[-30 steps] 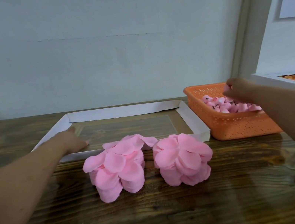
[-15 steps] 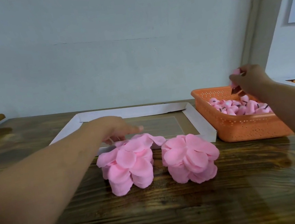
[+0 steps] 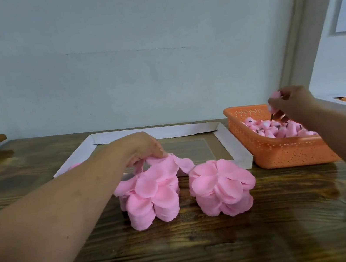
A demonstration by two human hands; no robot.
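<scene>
left hand (image 3: 145,148) grips the top of the petal stack (image 3: 152,193); right hand (image 3: 291,103) pinches a bud (image 3: 275,94) above the basket (image 3: 285,151).

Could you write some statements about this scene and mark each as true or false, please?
1. The left hand grips the top of the left pile of round pink petals. True.
2. The right hand rests flat on the brown wooden table. False: it holds a small pink piece above the orange perforated plastic basket.
3. The orange basket is empty. False: many small pink pieces lie in it.
4. The right pile of round pink petals stands on the table, nearer the person than the shallow white cardboard tray. True.
</scene>
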